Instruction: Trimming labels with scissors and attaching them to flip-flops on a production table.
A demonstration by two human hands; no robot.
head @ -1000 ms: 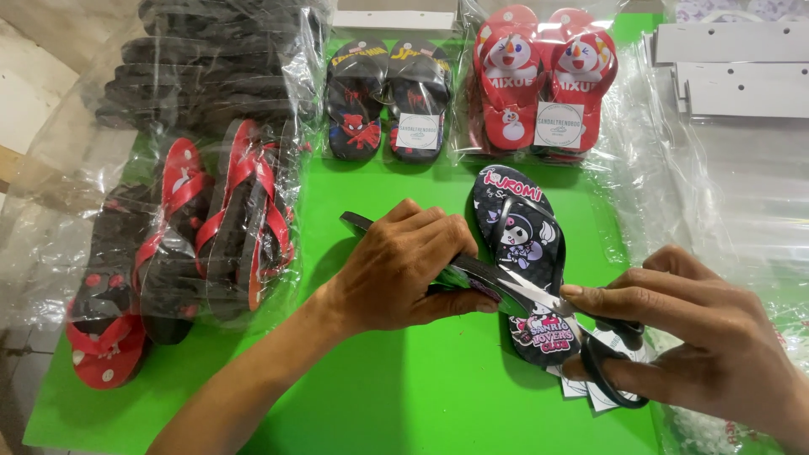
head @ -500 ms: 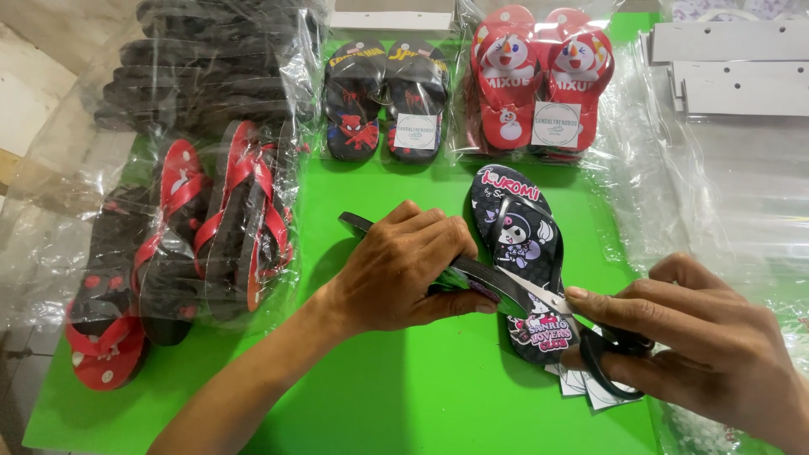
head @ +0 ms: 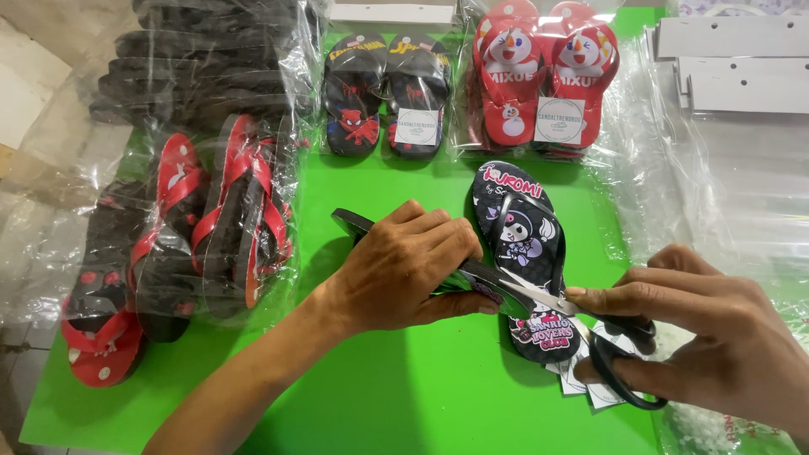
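Left hand (head: 404,270) clamps a black flip-flop on edge at centre frame; right hand (head: 716,345) grips black-handled scissors (head: 581,324), blades parted at it. Cut looks unfinished; its printed mate (head: 522,244) lies alongside on the green counter (head: 438,396).

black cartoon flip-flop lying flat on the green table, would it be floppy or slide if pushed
The black cartoon flip-flop looks thin and foam-like, so probably light and somewhat bendy. Lying flat on the smooth green table, it would likely slide, not roll or tip.

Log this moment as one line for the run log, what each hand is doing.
left hand: grips black flip-flop on edge | right hand: holds scissors, blades at that flip-flop | second black flip-flop: flat on green table
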